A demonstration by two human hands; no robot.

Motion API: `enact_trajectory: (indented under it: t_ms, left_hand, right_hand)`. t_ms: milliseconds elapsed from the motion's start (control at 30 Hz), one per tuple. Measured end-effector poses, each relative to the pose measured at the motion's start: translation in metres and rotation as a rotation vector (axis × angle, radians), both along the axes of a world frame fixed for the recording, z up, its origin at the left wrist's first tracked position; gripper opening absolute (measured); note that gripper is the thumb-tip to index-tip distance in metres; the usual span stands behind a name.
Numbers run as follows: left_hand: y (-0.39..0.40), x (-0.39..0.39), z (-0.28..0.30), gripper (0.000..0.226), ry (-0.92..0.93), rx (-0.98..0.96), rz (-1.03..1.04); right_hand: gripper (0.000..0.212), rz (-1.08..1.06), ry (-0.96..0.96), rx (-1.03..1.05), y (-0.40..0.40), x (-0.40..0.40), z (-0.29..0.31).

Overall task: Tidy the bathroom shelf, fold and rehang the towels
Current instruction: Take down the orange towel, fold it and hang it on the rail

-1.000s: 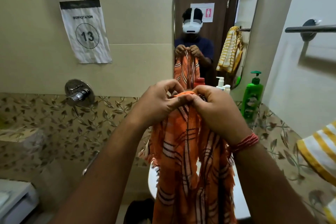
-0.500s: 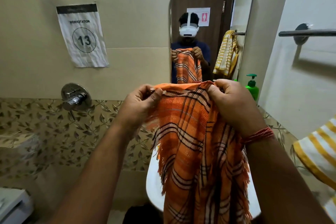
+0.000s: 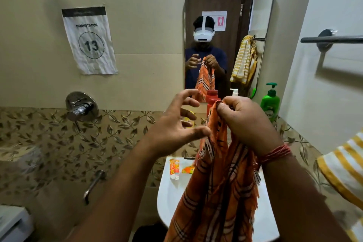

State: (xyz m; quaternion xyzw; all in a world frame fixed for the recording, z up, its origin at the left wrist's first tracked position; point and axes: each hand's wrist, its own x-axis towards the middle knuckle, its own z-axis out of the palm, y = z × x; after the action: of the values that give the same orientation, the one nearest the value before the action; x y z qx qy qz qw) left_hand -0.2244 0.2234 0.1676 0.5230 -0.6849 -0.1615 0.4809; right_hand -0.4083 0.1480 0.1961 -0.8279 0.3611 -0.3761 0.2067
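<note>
Right hand (image 3: 248, 122): closed in a fist, gripping bunched top edge of orange striped towel (image 3: 218, 192). Towel hanging straight down in front of white sink (image 3: 169, 196).

Left hand (image 3: 174, 124): open, fingers spread and curled, holding nothing; thumb tip touching or just beside towel edge, contact not determinable.

On sink rim: small orange tubes (image 3: 174, 169), lying flat.

On shelf below mirror (image 3: 227, 31): red bottle (image 3: 211, 98), white pump bottle (image 3: 234, 92), green pump bottle (image 3: 270, 102), all upright.

Yellow striped towel (image 3: 345, 165) at right edge, below towel bar (image 3: 332, 39).
</note>
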Motion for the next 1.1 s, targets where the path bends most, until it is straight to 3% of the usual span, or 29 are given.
enact_trajectory:
  t_ms: [100,200,333,500,600,800,967,1100]
  left_hand:
    - [-0.001,-0.019,0.001,0.088,-0.178,-0.039,0.043]
    - [-0.004,-0.031,-0.001,0.056,-0.081,-0.069,0.072]
    - [-0.007,-0.033,-0.002,0.019,-0.099,-0.15,0.24]
    - [-0.008,-0.017,-0.005,0.017,-0.018,-0.22,0.407]
    - [-0.008,-0.012,-0.01,0.011,0.208,-0.215,0.415]
    - [-0.007,-0.015,-0.012,0.022,0.494,-0.156,0.356]
    - [-0.011,-0.009,-0.009,0.022,0.622,-0.161,0.465]
    - [-0.011,-0.01,-0.007,0.019,0.67,-0.116,0.521]
  right_hand:
    - [0.019,0.016,0.055,-0.008,0.001,0.002,0.0]
    - [0.015,0.008,0.078,-0.066,0.003,0.006,0.0]
    - [0.018,-0.044,0.126,-0.113,0.002,0.007,-0.003]
    - [0.03,-0.053,0.113,-0.095,-0.001,0.004,-0.005]
    - [0.029,-0.036,0.095,-0.069,0.0,0.002,-0.004]
    - [0.032,0.02,0.082,0.009,0.004,0.003,-0.002]
    - [0.034,0.078,-0.229,0.224,0.003,0.0,-0.005]
    - [0.023,0.165,-0.579,0.554,-0.005,-0.009,-0.004]
